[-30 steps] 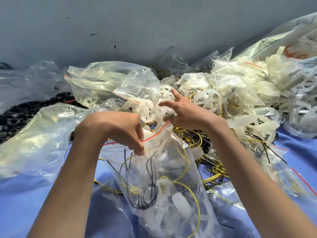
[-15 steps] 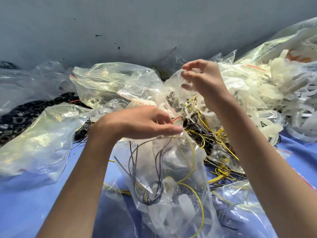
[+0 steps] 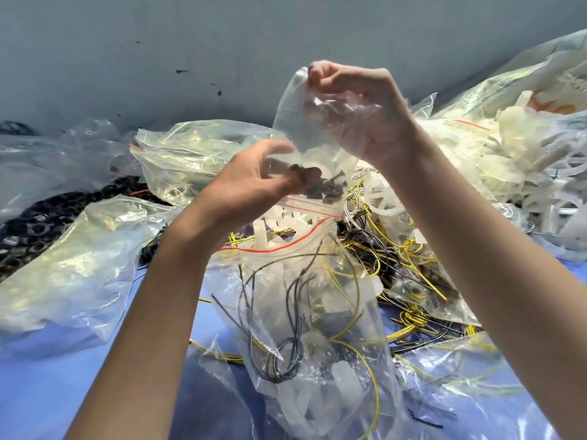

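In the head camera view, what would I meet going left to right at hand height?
Black rings → left hand → small bag → right hand → white plastic parts

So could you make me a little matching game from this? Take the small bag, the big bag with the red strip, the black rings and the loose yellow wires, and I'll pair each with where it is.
Things
1. small bag
2. big bag with the red strip
3. black rings
4. loose yellow wires

Places
A. piled at the far left
B. mouth open, just below both hands
C. held up, pinched by the right hand and the left hand
D. on the blue cloth, right of the big bag

Pairs: 1-C, 2-B, 3-A, 4-D
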A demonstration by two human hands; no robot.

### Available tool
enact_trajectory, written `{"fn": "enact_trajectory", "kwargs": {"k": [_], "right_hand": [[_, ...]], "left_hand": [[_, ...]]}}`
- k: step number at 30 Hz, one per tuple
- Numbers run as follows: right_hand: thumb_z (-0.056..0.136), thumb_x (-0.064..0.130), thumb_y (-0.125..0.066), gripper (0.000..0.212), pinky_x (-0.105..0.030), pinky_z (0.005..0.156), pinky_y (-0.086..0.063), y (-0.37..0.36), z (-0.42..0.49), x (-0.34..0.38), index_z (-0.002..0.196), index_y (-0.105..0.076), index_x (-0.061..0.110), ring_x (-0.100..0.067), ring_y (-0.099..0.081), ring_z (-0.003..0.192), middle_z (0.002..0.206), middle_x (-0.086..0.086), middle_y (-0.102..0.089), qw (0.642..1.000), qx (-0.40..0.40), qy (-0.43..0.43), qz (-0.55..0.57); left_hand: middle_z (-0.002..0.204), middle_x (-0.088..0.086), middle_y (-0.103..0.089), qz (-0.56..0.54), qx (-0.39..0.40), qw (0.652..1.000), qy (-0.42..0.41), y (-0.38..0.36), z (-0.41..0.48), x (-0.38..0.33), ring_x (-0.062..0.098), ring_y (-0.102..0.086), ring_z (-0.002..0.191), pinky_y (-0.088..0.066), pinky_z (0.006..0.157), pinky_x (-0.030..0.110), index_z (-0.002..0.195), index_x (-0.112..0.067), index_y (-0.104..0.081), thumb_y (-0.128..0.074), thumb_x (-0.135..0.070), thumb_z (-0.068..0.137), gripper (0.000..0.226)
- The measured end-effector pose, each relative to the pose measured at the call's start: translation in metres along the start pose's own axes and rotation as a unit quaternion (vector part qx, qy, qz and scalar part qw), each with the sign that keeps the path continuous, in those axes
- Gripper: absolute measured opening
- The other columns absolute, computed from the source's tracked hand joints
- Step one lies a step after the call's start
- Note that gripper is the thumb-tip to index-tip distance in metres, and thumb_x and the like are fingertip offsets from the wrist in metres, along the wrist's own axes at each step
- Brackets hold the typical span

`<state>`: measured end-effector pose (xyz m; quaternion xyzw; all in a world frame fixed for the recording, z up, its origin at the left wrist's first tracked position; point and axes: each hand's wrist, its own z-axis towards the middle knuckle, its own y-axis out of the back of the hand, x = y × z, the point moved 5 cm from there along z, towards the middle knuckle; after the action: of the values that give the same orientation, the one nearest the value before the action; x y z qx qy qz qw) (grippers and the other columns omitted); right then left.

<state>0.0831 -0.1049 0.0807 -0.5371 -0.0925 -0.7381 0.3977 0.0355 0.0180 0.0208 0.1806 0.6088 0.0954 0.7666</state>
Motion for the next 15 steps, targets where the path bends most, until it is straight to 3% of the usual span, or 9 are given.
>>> {"fn": "enact_trajectory", "kwargs": {"k": [3, 8, 11, 13, 15], "right_hand": [[0.075, -0.002, -0.047, 0.017, -0.020, 0.067, -0.039, -0.001, -0.001, -0.005, 0.072, -0.062, 0.004, -0.014, -0.048, 0.071, 0.078, -0.005, -0.055, 0.999, -0.024, -0.007, 0.040], [0.090, 0.019, -0.046, 0.029, -0.024, 0.079, -0.049, 0.006, -0.012, -0.012, 0.113, -0.053, 0.003, -0.019, -0.062, 0.084, 0.091, -0.009, -0.063, 0.992, -0.086, -0.018, 0.090], [0.099, 0.050, -0.030, 0.050, -0.035, 0.085, -0.051, 0.010, -0.024, -0.024, 0.113, -0.056, 0.010, -0.024, -0.066, 0.089, 0.095, -0.009, -0.067, 0.989, -0.119, -0.081, -0.040], [0.094, 0.065, -0.013, 0.075, -0.041, 0.087, -0.052, 0.009, -0.031, -0.031, 0.124, -0.053, 0.009, -0.023, -0.067, 0.097, 0.105, -0.010, -0.069, 0.983, -0.081, -0.105, -0.123], [0.083, 0.077, -0.021, 0.083, -0.040, 0.086, -0.054, 0.008, -0.040, -0.036, 0.129, -0.050, 0.014, -0.020, -0.066, 0.103, 0.111, -0.007, -0.068, 0.971, -0.040, -0.126, -0.199]], "left_hand": [[0.087, -0.007, -0.075, -0.043, 0.026, 0.999, -0.016, -0.003, -0.004, -0.006, 0.005, -0.070, 0.081, -0.056, 0.069, 0.022, 0.100, -0.020, -0.063, -0.073, -0.039, 0.062, 0.043], [0.079, 0.000, -0.074, -0.073, 0.001, 0.997, -0.022, -0.002, -0.004, -0.009, 0.008, -0.069, 0.068, -0.050, 0.054, 0.015, 0.086, -0.017, -0.062, -0.075, -0.018, 0.074, 0.018], [0.080, 0.006, -0.072, -0.094, -0.031, 0.995, -0.028, -0.002, -0.002, -0.010, 0.007, -0.068, 0.062, -0.048, 0.054, 0.013, 0.085, -0.015, -0.062, -0.073, -0.012, 0.079, 0.013], [0.077, 0.005, -0.070, -0.130, -0.053, 0.989, -0.039, -0.002, -0.002, -0.011, 0.006, -0.067, 0.059, -0.048, 0.054, 0.013, 0.085, -0.012, -0.061, -0.071, -0.007, 0.079, 0.013], [0.070, 0.002, -0.071, -0.176, -0.070, 0.981, -0.048, 0.000, -0.003, -0.012, 0.009, -0.068, 0.060, -0.051, 0.056, 0.014, 0.088, -0.007, -0.059, -0.069, -0.001, 0.079, 0.015]]}}
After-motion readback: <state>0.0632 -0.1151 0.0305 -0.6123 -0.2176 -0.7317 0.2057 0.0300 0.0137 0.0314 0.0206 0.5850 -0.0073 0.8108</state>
